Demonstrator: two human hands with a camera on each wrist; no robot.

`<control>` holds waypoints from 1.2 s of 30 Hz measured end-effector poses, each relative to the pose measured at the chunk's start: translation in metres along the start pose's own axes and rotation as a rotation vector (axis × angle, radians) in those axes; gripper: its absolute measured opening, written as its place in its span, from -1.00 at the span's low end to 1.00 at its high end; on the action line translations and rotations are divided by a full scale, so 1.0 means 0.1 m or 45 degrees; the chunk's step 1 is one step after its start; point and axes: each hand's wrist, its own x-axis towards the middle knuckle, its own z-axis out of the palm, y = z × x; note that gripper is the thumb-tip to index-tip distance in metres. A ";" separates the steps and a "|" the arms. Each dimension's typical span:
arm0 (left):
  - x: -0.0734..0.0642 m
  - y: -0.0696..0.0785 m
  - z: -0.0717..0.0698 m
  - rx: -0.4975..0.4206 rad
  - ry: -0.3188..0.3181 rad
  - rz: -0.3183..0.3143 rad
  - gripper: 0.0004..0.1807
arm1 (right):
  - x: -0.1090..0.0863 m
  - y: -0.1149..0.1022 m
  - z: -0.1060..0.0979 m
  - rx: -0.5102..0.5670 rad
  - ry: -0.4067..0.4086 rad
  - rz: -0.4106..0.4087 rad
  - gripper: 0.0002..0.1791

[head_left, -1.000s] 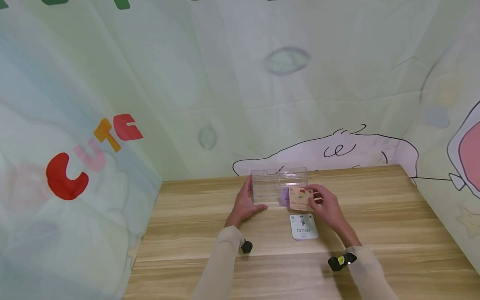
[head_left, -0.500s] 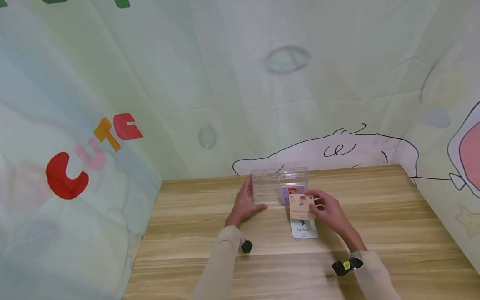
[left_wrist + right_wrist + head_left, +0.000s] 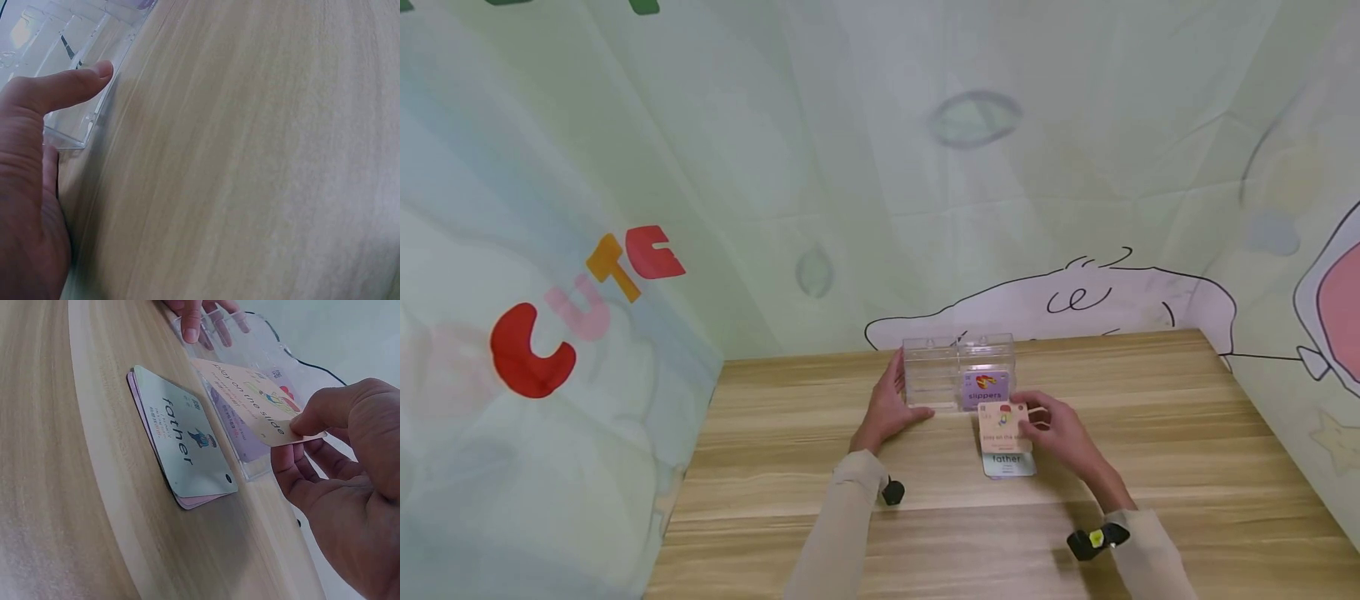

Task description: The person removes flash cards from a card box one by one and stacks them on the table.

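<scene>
My left hand [image 3: 887,408] grips the left side of a clear plastic card holder [image 3: 931,375], thumb across its front in the left wrist view. The holder has two side-by-side sections; a purple "slippers" card [image 3: 985,386] stands in the right one. Between thumb and fingers, my right hand [image 3: 1060,429] pinches a peach "play on the slide" flash card [image 3: 250,403] by its right edge. That card is raised in front of the holder and covers the upper part of the "father" card [image 3: 1009,464] in the head view. "Father" tops a small stack of cards on the table.
The wooden table [image 3: 760,533] ends at the back against a printed fabric backdrop [image 3: 880,208] with cartoon drawings. More backdrop with "CUTE" letters [image 3: 535,354] hangs at the left. The holder stands near the table's back edge.
My right hand has drawn the peach card down and away from the holder, uncovering the "slippers" card and overlapping the "father" card. The left hand and holder have stayed still.
</scene>
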 end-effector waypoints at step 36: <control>0.00 -0.02 0.01 0.022 0.003 -0.004 0.43 | -0.09 0.14 0.12 -0.025 -0.073 0.151 -0.60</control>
